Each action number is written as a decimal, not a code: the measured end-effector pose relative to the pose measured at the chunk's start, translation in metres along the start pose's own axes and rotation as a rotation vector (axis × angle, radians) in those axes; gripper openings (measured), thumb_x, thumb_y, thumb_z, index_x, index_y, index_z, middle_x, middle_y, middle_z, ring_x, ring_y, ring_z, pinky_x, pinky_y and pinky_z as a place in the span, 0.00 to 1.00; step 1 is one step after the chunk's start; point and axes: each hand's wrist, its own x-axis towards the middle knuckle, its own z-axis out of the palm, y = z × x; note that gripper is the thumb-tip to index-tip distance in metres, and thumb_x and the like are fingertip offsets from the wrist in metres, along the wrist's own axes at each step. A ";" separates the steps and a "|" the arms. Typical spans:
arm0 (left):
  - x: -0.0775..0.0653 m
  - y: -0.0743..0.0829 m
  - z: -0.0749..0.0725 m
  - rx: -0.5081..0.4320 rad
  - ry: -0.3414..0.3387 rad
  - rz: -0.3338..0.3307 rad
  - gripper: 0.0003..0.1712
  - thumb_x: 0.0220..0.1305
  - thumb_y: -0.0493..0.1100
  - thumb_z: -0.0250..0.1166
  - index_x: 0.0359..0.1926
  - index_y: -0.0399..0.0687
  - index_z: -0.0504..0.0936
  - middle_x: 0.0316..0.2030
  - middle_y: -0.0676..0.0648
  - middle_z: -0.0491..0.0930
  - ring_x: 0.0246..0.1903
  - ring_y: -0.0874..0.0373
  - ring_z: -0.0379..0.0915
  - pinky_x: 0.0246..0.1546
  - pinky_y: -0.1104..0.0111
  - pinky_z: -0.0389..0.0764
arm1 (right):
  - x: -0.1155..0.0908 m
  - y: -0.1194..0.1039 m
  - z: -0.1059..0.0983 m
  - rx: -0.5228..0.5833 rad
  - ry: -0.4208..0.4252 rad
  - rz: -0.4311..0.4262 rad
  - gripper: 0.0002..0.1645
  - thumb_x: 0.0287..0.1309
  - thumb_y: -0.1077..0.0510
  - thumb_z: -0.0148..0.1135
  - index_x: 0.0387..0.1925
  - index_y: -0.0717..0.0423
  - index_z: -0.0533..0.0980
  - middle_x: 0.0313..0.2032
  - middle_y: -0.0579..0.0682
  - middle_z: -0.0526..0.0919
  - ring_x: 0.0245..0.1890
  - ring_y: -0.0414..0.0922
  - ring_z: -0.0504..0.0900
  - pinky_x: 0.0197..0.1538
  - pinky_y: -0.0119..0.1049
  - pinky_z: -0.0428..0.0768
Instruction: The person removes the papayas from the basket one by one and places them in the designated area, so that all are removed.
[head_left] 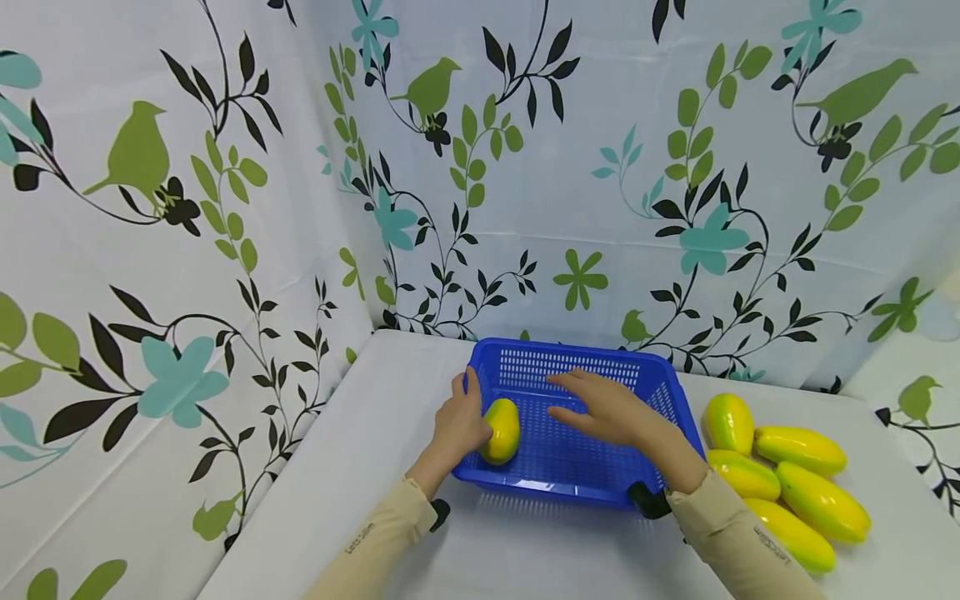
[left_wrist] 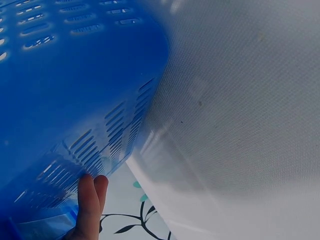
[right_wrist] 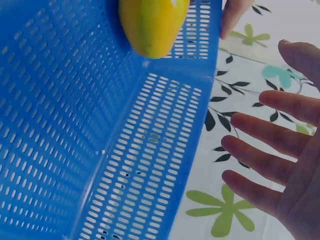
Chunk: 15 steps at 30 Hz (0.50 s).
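A blue plastic basket [head_left: 540, 490] with slotted sides stands on the white table. One yellow-green mango [head_left: 501, 432] lies inside it, at the left end. My left hand [head_left: 459, 423] grips the basket's left rim beside that mango; in the left wrist view two fingers [left_wrist: 89, 202] show against the outer slotted wall. Over the basket's right half hovers my right hand [head_left: 606, 410], holding nothing. Its fingers are spread and straight in the right wrist view, where the mango [right_wrist: 154, 27] hangs into the top of the picture.
To the right of the basket, several yellow-green mangoes [head_left: 821, 500] lie in a loose group on the table [head_left: 382, 417]. A white curtain [head_left: 465, 275] printed with leaves and birds rises behind the table and along its left side.
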 end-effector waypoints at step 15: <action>-0.001 -0.001 0.000 -0.004 -0.005 0.005 0.58 0.48 0.36 0.72 0.75 0.31 0.49 0.69 0.27 0.55 0.30 0.46 0.76 0.35 0.55 0.82 | 0.048 -0.005 0.026 0.285 -0.214 -0.081 0.32 0.68 0.43 0.56 0.65 0.58 0.71 0.62 0.57 0.76 0.62 0.56 0.73 0.62 0.54 0.70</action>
